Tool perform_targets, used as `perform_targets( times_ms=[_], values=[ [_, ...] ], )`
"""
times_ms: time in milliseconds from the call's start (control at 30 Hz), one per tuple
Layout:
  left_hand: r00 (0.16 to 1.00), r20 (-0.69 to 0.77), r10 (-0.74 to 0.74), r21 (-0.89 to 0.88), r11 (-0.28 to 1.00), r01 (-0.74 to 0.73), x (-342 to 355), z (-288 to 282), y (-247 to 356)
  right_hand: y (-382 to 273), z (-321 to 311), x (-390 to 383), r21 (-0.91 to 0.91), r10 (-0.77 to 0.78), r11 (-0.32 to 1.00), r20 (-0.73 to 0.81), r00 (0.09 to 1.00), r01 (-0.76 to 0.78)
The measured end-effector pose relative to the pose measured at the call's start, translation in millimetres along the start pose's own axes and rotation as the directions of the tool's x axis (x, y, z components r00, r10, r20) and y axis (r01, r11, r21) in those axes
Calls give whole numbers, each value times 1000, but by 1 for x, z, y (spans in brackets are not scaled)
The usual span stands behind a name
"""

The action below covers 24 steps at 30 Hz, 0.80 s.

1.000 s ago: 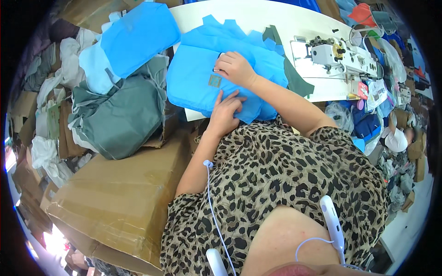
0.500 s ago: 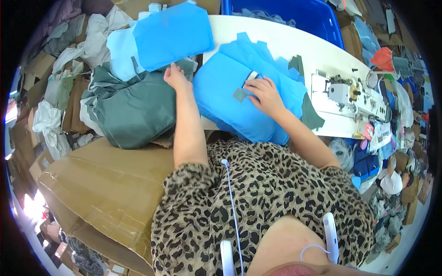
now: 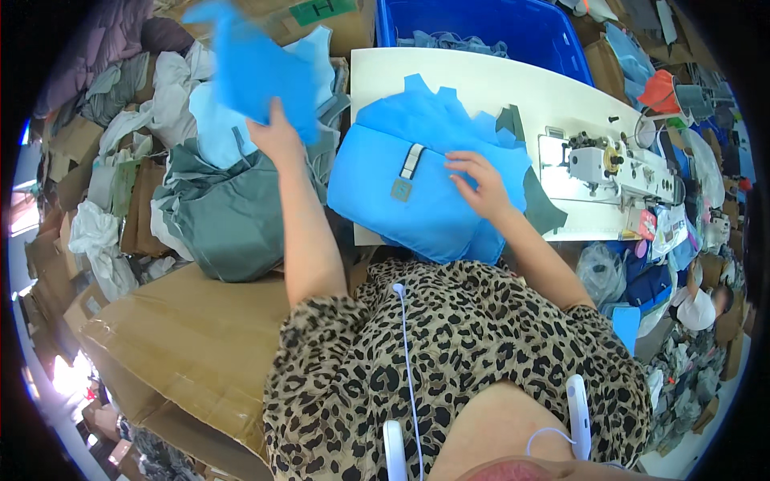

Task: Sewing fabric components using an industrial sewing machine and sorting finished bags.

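Raised over the left-hand heap, my left hand (image 3: 277, 138) pinches the lower edge of a bright blue fabric panel (image 3: 261, 80), which is blurred by motion. My right hand (image 3: 479, 186) is open, fingers a little apart, over the right side of a stack of blue fabric pieces (image 3: 369, 160) on the white table. Left of its fingertips, a black-and-white strap (image 3: 412, 161) and a small grey square patch (image 3: 401, 189) show on the top piece. Beneath my left forearm lies a bundle of dark green fabric (image 3: 233, 220), with light blue fabric (image 3: 215, 132) on it.
A sewing machine (image 3: 593, 164) stands on the right of the white table (image 3: 373, 72). Behind the table is a blue bin (image 3: 553, 40) holding grey-blue pieces. A large cardboard box (image 3: 192, 329) sits at my left. Another person (image 3: 696, 309) is at the far right.
My left hand has swung the blue panel up and left, and it now hangs folded and tilted. My right hand has moved right, off the strap.
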<state>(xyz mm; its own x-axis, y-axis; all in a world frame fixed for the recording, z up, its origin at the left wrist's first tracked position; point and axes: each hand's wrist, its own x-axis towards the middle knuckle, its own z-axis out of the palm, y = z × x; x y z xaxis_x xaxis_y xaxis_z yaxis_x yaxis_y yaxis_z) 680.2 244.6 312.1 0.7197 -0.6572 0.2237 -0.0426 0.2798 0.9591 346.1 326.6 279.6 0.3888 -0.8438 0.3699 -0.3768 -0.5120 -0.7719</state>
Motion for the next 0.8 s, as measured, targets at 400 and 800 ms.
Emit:
perform_targets(
  times_ms=[400, 800],
  values=[
    [640, 766, 58, 373, 770, -517, -244, -76, -47, 55, -6, 57, 432, 500, 647, 382, 777, -629],
    [626, 779, 11, 396, 767, -505, -254, -75, -50, 42, 23, 108, -115, 351, 935, 192, 917, -334]
  ],
)
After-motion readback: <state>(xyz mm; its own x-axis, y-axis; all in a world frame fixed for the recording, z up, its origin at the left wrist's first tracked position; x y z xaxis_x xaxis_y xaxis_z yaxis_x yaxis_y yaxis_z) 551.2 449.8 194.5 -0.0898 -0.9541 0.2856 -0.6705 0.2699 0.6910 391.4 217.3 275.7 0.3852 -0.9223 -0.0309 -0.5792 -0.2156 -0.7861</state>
